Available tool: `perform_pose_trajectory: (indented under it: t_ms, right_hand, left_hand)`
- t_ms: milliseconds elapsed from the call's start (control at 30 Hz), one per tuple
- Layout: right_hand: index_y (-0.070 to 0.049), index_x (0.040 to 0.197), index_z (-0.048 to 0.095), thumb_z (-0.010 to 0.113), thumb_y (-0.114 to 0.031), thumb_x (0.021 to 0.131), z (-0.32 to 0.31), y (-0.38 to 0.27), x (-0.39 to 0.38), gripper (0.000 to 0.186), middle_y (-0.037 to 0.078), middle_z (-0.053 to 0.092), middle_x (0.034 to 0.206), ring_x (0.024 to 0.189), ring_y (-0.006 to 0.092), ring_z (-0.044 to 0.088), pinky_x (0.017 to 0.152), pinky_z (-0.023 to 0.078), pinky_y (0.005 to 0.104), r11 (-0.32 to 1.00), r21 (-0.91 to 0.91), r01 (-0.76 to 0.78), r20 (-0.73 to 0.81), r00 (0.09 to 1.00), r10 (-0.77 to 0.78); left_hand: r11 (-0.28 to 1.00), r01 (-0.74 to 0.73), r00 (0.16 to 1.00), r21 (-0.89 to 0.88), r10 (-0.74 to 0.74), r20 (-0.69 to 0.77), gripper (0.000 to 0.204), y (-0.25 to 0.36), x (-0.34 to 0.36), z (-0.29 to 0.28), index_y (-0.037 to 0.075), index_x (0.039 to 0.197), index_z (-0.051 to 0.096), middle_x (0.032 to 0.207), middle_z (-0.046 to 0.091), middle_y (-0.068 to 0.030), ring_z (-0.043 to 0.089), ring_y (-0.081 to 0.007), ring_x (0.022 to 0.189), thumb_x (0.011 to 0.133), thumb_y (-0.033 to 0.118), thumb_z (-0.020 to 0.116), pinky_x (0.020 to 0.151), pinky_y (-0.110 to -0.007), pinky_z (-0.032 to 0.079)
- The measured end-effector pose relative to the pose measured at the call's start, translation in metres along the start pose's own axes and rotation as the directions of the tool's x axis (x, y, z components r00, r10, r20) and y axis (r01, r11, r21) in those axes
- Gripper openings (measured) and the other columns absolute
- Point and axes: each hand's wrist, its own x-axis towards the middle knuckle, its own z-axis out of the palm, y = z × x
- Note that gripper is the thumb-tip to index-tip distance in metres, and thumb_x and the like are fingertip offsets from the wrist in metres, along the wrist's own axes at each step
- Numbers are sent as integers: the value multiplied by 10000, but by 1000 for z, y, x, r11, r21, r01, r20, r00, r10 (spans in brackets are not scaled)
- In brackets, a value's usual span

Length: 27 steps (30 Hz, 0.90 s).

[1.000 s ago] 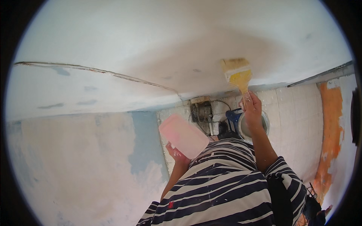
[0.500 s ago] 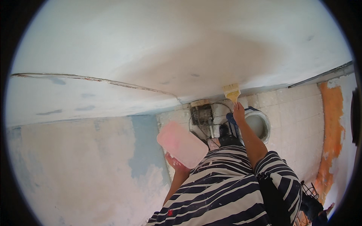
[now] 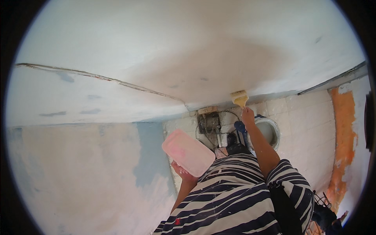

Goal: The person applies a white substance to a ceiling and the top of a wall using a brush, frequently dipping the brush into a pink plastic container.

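Gripped by its handle in my right hand (image 3: 247, 116) is a wide, yellowish paintbrush (image 3: 239, 98). Its bristles point at the lower part of the white wall (image 3: 168, 58); whether they touch it I cannot tell. My left hand (image 3: 183, 172) supports a pink rectangular plastic tub (image 3: 188, 152) from below and from its near left side. The tub is tilted, and a pale pinkish-white inside shows. White smears mark the fingers of my left hand.
A round bucket (image 3: 267, 133) of pale liquid stands beside my right forearm. A dusty dark device with a cable (image 3: 209, 123) lies on the tiled floor (image 3: 307, 117). A patchy blue-and-cream wall (image 3: 90, 168) rises at left. An orange strip (image 3: 342, 137) and another person (image 3: 327, 217) are at right.
The paintbrush has shifted slightly down and left in view, its bristles looking more bent over. The tub has moved down a little, still in my left hand. My view has tilted slightly.
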Motion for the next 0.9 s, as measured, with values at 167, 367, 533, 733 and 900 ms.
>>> perform_pose_trajectory:
  t_ms: [167, 367, 533, 733, 900]
  right_hand:
    - [19, 963, 630, 476, -199, 997, -43, -172, -97, 269, 47, 535, 686, 604, 125, 484, 572, 400, 292, 972, 186, 143, 83, 984, -160]
    - [-9, 994, 617, 472, -185, 1018, -55, -236, -140, 230, -56, 433, 673, 606, 21, 381, 527, 322, 214, 842, 463, 277, 79, 933, -351]
    - [7, 1001, 609, 465, -172, 1009, -6, -117, -57, 229, -21, 454, 662, 593, 65, 399, 530, 341, 236, 809, 440, 390, -24, 906, -423]
    - [-5, 1138, 556, 401, -230, 995, 46, 30, 18, 308, 223, 610, 942, 832, 443, 589, 746, 463, 472, 924, -86, 373, -85, 921, -379]
    - [-13, 1124, 582, 428, -229, 971, 59, 100, 21, 306, 228, 637, 971, 932, 454, 582, 809, 449, 509, 916, -359, 178, -130, 963, -238]
  left_hand:
    - [993, 103, 988, -63, -95, 124, 449, -8, 6, 4, 119, 1185, 529, 1061, 623, -45, 620, -244, 987, 976, 453, 313, 834, -431, 524]
    - [980, 166, 983, -107, -156, 94, 404, -11, 2, 27, 112, 1081, 570, 952, 627, -37, 631, -219, 880, 982, 416, 323, 787, -401, 529]
    - [977, 109, 972, -186, -65, 227, 383, -8, 16, -28, 99, 1060, 574, 924, 633, -34, 634, -203, 858, 993, 382, 325, 752, -389, 539]
    - [864, -226, 974, 449, 199, 107, 387, 6, -7, -2, 82, 1103, 561, 963, 635, -49, 640, -218, 865, 1000, 365, 317, 746, -391, 552]
    - [999, -24, 1000, 48, 24, 4, 426, 16, -15, -13, 102, 1152, 542, 1027, 627, -42, 625, -227, 938, 994, 422, 308, 798, -433, 540]
